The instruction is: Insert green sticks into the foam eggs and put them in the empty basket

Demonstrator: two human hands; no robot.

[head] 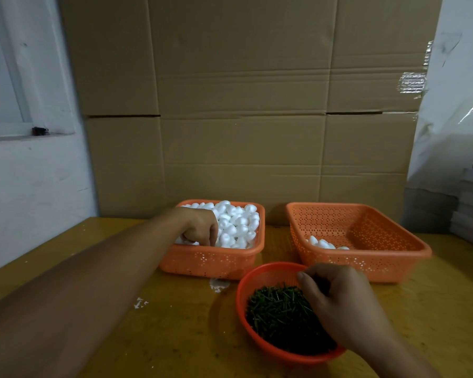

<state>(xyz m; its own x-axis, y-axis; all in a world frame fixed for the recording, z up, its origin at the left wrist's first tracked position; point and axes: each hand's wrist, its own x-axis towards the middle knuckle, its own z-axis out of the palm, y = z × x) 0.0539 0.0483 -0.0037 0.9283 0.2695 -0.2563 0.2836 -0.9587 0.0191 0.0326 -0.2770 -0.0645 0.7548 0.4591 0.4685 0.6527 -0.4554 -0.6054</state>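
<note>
Risk first: the left hand (201,227) is digging fingers-down into the full basket (210,261) of foam eggs (238,222) at frame center, so a loose pinch could be flicking neighbouring eggs over the rim onto the table (175,323). The right hand (339,304), lower right, is curling over the round bowl (246,285) of green sticks (279,315); it could be snagging several sticks at once. Cannot tell whether either hand is actually holding anything, as the fingertips are hidden. The target basket (366,241), upper right of the bowl, is holding a few eggs (322,243) already, just beyond the right hand.
</note>
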